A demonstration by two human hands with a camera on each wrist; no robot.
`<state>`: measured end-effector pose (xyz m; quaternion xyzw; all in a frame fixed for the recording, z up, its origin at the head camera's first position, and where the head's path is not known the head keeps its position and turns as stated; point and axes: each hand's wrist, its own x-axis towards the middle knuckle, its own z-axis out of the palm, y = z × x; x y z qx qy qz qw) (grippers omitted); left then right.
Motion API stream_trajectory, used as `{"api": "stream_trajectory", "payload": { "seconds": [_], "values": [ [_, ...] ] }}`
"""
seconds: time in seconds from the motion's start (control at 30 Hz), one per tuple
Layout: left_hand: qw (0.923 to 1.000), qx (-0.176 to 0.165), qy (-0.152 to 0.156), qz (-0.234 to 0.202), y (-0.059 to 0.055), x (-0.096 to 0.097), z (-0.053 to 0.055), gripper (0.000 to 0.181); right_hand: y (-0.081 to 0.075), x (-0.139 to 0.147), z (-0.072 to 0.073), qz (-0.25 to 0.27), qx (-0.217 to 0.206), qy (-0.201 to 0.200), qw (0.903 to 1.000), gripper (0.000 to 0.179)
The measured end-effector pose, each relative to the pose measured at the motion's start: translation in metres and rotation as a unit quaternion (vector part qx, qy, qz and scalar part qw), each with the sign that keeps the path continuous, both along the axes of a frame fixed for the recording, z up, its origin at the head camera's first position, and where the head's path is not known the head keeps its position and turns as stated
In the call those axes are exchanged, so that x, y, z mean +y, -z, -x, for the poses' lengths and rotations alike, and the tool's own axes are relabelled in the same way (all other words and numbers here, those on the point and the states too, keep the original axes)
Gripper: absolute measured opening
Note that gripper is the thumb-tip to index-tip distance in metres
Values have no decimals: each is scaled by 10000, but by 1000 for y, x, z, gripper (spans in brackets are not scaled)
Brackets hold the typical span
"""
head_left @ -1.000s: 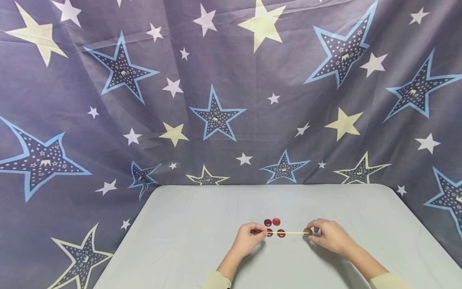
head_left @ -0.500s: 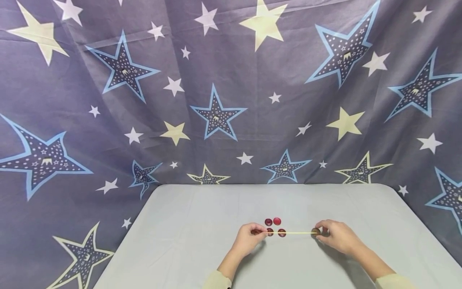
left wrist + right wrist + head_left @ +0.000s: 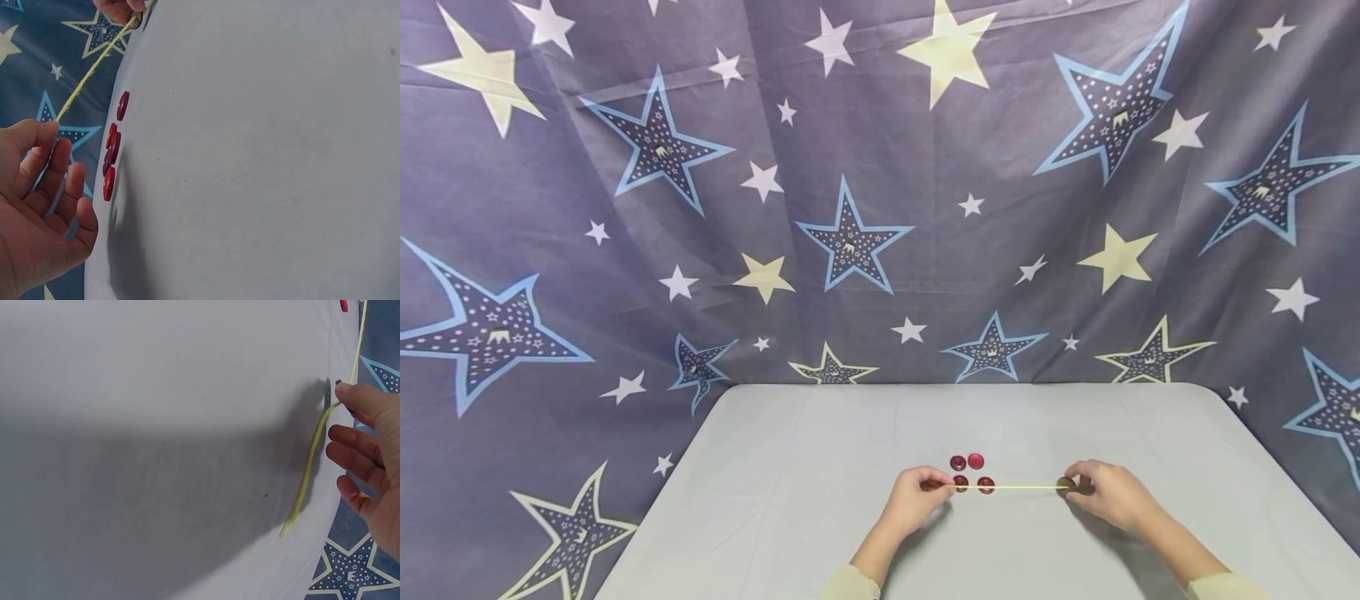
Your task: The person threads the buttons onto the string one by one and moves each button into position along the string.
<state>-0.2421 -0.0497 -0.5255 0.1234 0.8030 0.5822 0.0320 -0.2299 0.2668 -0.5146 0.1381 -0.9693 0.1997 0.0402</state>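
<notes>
My left hand (image 3: 916, 503) pinches one end of a yellow string (image 3: 1022, 487) between thumb and forefinger; its other fingers are loosely bent in the left wrist view. From there the string runs straight across to my right hand (image 3: 1108, 492). Thumb and forefinger of that hand hold a dark brown round button (image 3: 1065, 485) on the string. Past the right fingertips, the string's loose tail (image 3: 306, 478) slants down in the right wrist view. Several red buttons, among them a dark red button (image 3: 986, 485) and a brighter red button (image 3: 976, 461), lie by the left fingertips.
A pale grey cloth covers the table (image 3: 790, 467). Behind it hangs a dark curtain (image 3: 925, 275) printed with stars. Both forearms come in from the front edge, in pale yellow sleeves (image 3: 1225, 586).
My right hand has moved to the right with the brown button, so the stretch of string between the hands is longer. My left hand has stayed nearly still, as have the red buttons.
</notes>
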Motion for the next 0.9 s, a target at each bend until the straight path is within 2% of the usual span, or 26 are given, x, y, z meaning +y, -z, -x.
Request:
{"api": "stream_trajectory", "payload": {
  "seconds": [0.27, 0.5, 0.9],
  "values": [
    [9999, -83, -13, 82, 3, -1, 0, 9, 1, 2, -1, -73, -108, 9, 9999, 23],
    [9999, -50, 75, 125, 6, -5, 1, 10, 1, 3, -1, -132, -293, 200, 9993, 20],
    [9998, -125, -1, 133, 5, -6, 1, 10, 1, 11, -1, -197, -216, 109, 9995, 20]
  ]
}}
